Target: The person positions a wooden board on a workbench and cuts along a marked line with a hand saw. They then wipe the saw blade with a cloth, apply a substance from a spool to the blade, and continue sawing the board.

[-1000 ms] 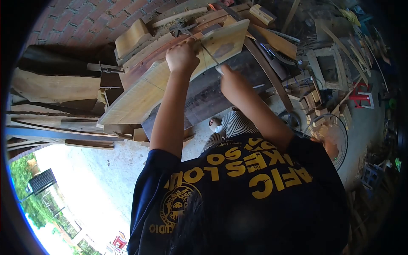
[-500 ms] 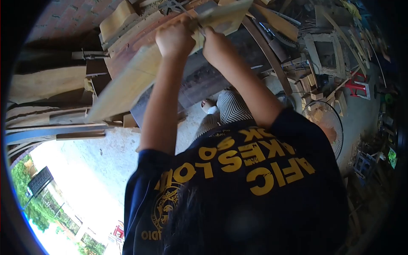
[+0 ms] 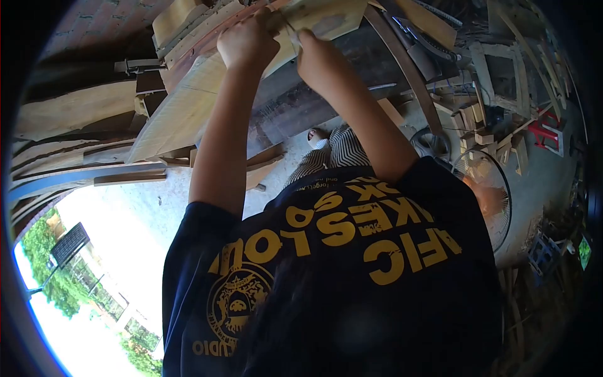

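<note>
My left hand [image 3: 247,43] is closed at the top centre, over the pale wooden board [image 3: 179,110]. A short thin dark strip [image 3: 290,25] shows between my two hands; I cannot tell what it is. My right hand [image 3: 319,60] is closed just to its right, fingertips near the strip and a small greyish piece. What each hand grips is too small to make out. The board slants from lower left to upper right, above a dark plank [image 3: 289,103].
Stacked planks [image 3: 75,110] lie at the left. At the right are a round fan [image 3: 483,195], small wood blocks [image 3: 468,122] and a red stool [image 3: 545,132]. A curved brown strip [image 3: 405,69] runs down right of the board.
Both hands now sit higher and further left in view, and my right hand is closer to my left. The board has shifted up and left in view.
</note>
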Tool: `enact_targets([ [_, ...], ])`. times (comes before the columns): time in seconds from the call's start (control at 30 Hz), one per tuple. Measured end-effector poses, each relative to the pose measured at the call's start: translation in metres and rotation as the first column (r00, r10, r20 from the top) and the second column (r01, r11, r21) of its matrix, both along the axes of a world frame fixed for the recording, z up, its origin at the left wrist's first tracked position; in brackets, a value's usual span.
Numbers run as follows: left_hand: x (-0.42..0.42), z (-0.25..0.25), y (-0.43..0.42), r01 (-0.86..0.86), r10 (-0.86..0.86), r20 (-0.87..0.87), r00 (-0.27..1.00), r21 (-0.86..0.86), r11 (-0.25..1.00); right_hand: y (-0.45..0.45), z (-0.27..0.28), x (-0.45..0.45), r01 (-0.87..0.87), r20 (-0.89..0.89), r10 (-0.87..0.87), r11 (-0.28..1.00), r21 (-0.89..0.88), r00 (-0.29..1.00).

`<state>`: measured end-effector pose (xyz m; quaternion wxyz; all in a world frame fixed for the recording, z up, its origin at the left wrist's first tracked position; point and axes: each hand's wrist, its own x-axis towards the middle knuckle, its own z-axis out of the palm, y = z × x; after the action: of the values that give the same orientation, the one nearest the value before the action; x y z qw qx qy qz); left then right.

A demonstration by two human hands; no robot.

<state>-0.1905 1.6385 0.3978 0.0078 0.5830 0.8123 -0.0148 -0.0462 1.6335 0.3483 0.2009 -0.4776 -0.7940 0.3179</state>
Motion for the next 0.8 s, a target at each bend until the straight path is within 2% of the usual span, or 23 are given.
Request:
enact_targets([
  [0.03,0.0,0.0,0.0,-0.007,0.007,-0.016,1.0,0.019,1.0,-0.006,0.0,0.01,-0.008,-0.014,0.008,1.0,0.019,1.0],
  [0.1,-0.002,-0.003,0.002,-0.012,0.013,-0.029,0.999,0.042,0.999,-0.035,0.025,0.054,-0.052,0.066,0.07,0.967,-0.25,0.995],
  [0.2,-0.006,-0.009,0.003,0.009,-0.005,-0.067,0.998,0.055,0.998,-0.041,0.031,0.064,-0.036,0.069,0.058,0.96,-0.278,0.996],
  [0.27,-0.004,-0.013,-0.002,0.07,-0.052,-0.121,0.991,0.147,0.987,-0.011,0.017,0.032,-0.086,0.005,0.089,0.968,-0.236,0.996],
  [0.33,-0.004,-0.004,0.002,0.017,-0.011,-0.082,0.997,0.076,0.997,0.013,0.012,-0.003,-0.057,-0.041,0.054,0.996,-0.064,0.998],
  [0.37,-0.005,-0.003,0.004,-0.025,0.026,-0.043,0.999,0.007,1.0,0.01,0.01,0.0,-0.064,-0.039,0.061,0.995,-0.071,0.997],
  [0.4,-0.008,-0.012,0.007,-0.031,0.037,-0.106,0.994,0.06,0.998,0.008,0.007,0.006,-0.078,-0.047,0.074,0.993,-0.094,0.996],
  [0.53,-0.011,-0.007,0.012,-0.037,0.039,-0.061,0.997,0.033,0.999,-0.039,0.014,0.07,-0.083,-0.06,0.073,0.981,-0.175,0.996],
  [0.63,-0.008,-0.009,0.008,-0.037,0.039,-0.082,0.996,0.025,0.999,-0.014,-0.001,0.045,-0.075,-0.028,0.071,0.98,-0.184,0.997],
  [0.67,-0.004,-0.001,0.008,-0.012,0.013,-0.016,1.0,0.08,0.997,0.002,0.003,0.025,-0.121,-0.072,0.112,0.982,-0.142,0.991],
  [0.73,-0.006,0.005,0.012,-0.033,0.033,0.004,0.999,0.081,0.996,0.02,0.002,-0.011,-0.063,-0.073,0.062,0.998,-0.013,0.995],
  [0.8,-0.005,0.006,0.016,-0.056,0.054,0.034,0.998,0.08,0.995,0.018,0.005,0.001,-0.088,-0.06,0.085,0.994,-0.057,0.995],
])
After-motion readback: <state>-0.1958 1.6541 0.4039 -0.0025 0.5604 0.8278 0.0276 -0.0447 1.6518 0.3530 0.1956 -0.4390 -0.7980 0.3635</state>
